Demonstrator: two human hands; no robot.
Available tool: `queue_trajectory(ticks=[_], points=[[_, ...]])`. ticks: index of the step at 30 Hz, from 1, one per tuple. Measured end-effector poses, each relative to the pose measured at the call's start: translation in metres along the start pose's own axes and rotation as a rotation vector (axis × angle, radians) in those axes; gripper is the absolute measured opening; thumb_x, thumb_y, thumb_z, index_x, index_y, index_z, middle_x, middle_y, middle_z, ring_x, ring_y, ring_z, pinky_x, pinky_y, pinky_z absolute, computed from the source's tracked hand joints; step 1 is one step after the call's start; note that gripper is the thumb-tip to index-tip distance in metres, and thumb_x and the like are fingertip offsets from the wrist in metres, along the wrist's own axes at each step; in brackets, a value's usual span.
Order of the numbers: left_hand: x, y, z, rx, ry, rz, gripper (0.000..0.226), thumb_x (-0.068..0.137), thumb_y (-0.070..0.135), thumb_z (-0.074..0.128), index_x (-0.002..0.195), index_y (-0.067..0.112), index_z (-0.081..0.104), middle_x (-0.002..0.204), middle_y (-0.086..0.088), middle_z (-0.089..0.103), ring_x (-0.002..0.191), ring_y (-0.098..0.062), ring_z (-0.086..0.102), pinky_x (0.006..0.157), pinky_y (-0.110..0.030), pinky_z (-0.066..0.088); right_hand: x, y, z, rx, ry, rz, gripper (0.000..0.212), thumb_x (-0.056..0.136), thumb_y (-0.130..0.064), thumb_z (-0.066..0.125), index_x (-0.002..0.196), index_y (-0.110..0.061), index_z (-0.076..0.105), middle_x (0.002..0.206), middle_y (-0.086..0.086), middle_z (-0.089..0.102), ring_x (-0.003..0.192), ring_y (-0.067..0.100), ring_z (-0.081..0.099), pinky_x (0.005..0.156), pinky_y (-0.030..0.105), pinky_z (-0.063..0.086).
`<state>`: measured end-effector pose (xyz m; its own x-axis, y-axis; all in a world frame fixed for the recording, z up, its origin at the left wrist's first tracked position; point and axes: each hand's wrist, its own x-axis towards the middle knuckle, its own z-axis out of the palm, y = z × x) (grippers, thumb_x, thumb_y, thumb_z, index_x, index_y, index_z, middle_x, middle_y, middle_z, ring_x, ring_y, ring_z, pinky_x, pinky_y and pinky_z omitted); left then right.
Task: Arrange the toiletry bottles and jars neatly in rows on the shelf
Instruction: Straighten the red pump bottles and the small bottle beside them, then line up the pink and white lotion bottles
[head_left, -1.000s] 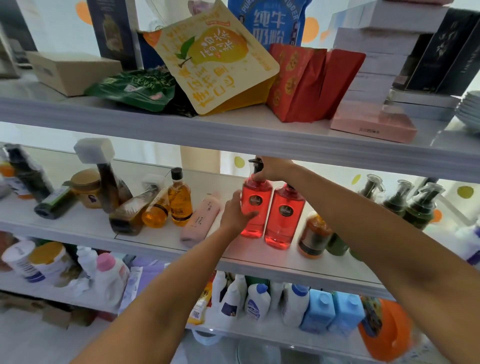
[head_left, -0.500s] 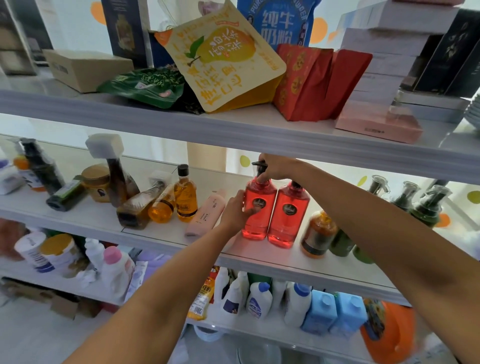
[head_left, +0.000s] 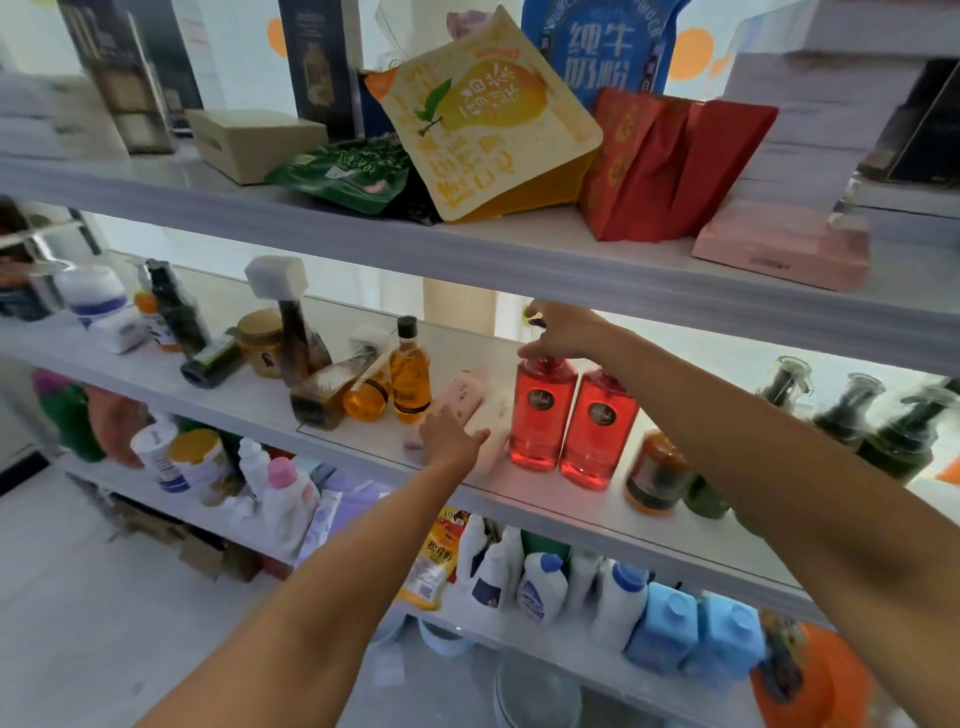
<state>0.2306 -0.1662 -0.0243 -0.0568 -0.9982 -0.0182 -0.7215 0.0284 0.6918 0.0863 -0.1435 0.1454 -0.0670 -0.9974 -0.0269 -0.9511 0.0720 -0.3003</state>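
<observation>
Two red pump bottles stand side by side on the middle shelf (head_left: 571, 512). My right hand (head_left: 563, 332) pinches the pump top of the left red bottle (head_left: 543, 410); the right red bottle (head_left: 598, 428) touches it. My left hand (head_left: 451, 435) hovers low over a pink bottle (head_left: 460, 397) that lies on its side just left of the red ones, fingers apart, gripping nothing. Whether it touches the pink bottle I cannot tell. An amber bottle with a black cap (head_left: 410, 376) stands upright further left, next to two amber bottles lying down (head_left: 366, 392).
A brown jar (head_left: 260, 343), a tall dark bottle with a white square cap (head_left: 291, 322) and more bottles fill the shelf's left. A dark amber bottle (head_left: 655, 473) and green pump bottles (head_left: 904, 436) stand right. The upper shelf board (head_left: 519, 260) hangs close above my right hand.
My left hand has let go of the left red bottle's body and dropped down-left to the lying pink bottle. My right hand stays on the pump top.
</observation>
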Motion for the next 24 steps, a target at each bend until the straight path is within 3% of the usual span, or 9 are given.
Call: queue_trajectory(ticks=[3, 6, 8, 10, 13, 18, 21, 24], points=[[0.002, -0.015, -0.002, -0.039, -0.019, -0.117, 0.071, 0.081, 0.036, 0.07, 0.14, 0.014, 0.037, 0.138, -0.007, 0.048, 0.126, -0.026, 0.045, 0.106, -0.041, 0.039, 0.004, -0.009, 0.005, 0.035, 0.07, 0.011, 0.06, 0.086, -0.029, 0.065, 0.139, -0.011, 0.041, 0.135, 0.007, 0.052, 0.111, 0.025, 0.055, 0.091, 0.034, 0.043], [0.0, -0.014, -0.008, -0.42, -0.063, -0.346, 0.064, 0.082, 0.022, 0.07, 0.137, 0.013, 0.038, 0.132, -0.012, 0.052, 0.114, -0.032, 0.055, 0.093, -0.046, 0.051, 0.005, -0.024, 0.014, -0.071, 0.223, -0.034, 0.048, 0.09, -0.025, 0.057, 0.136, -0.017, 0.044, 0.136, 0.004, 0.051, 0.123, 0.028, 0.05, 0.095, 0.035, 0.042], [-0.006, -0.009, -0.015, -0.745, -0.192, -0.596, 0.056, 0.088, 0.017, 0.064, 0.134, 0.004, 0.034, 0.128, -0.021, 0.052, 0.11, -0.037, 0.058, 0.082, -0.045, 0.055, 0.008, -0.037, 0.02, -0.046, 0.271, -0.1, 0.043, 0.093, -0.017, 0.051, 0.135, -0.019, 0.044, 0.138, 0.005, 0.049, 0.125, 0.029, 0.049, 0.094, 0.037, 0.044], [-0.007, -0.011, -0.016, -0.8, -0.343, -0.665, 0.048, 0.092, 0.016, 0.058, 0.133, 0.001, 0.037, 0.127, -0.022, 0.053, 0.113, -0.037, 0.055, 0.076, -0.045, 0.051, 0.013, -0.048, 0.029, -0.032, 0.25, -0.171, 0.046, 0.093, -0.003, 0.044, 0.135, -0.02, 0.045, 0.141, 0.004, 0.047, 0.126, 0.026, 0.048, 0.093, 0.036, 0.045], [-0.003, -0.019, -0.014, -0.658, -0.46, -0.578, 0.041, 0.093, 0.024, 0.056, 0.127, 0.003, 0.044, 0.121, -0.018, 0.057, 0.102, -0.034, 0.059, 0.062, -0.042, 0.053, 0.025, -0.062, 0.047, 0.001, 0.15, -0.217, 0.058, 0.087, 0.011, 0.037, 0.138, -0.016, 0.042, 0.145, 0.005, 0.041, 0.132, 0.023, 0.042, 0.103, 0.037, 0.042], [0.018, -0.04, -0.022, -0.045, -0.335, -0.058, 0.036, 0.094, 0.039, 0.047, 0.112, 0.009, 0.046, 0.1, -0.006, 0.062, 0.087, -0.023, 0.064, 0.084, -0.035, 0.054, 0.054, -0.073, 0.078, 0.107, -0.038, -0.015, 0.055, 0.09, 0.009, 0.034, 0.144, -0.005, 0.032, 0.149, 0.013, 0.038, 0.136, 0.027, 0.039, 0.11, 0.032, 0.034], [0.042, -0.055, -0.041, 0.103, -0.314, -0.004, 0.034, 0.093, 0.04, 0.045, 0.099, 0.008, 0.057, 0.088, -0.009, 0.067, 0.083, -0.027, 0.067, 0.082, -0.039, 0.055, 0.071, -0.071, 0.094, 0.188, -0.066, 0.131, 0.054, 0.092, 0.006, 0.031, 0.144, -0.005, 0.032, 0.149, 0.014, 0.037, 0.137, 0.028, 0.037, 0.11, 0.032, 0.034], [0.067, -0.069, -0.054, 0.05, -0.255, -0.034, 0.039, 0.088, 0.049, 0.054, 0.101, 0.012, 0.056, 0.098, -0.006, 0.064, 0.089, -0.024, 0.063, 0.083, -0.041, 0.055, 0.086, -0.065, 0.107, 0.234, -0.074, 0.257, 0.053, 0.092, 0.005, 0.032, 0.145, -0.002, 0.032, 0.151, 0.015, 0.034, 0.139, 0.029, 0.033, 0.113, 0.034, 0.032]])
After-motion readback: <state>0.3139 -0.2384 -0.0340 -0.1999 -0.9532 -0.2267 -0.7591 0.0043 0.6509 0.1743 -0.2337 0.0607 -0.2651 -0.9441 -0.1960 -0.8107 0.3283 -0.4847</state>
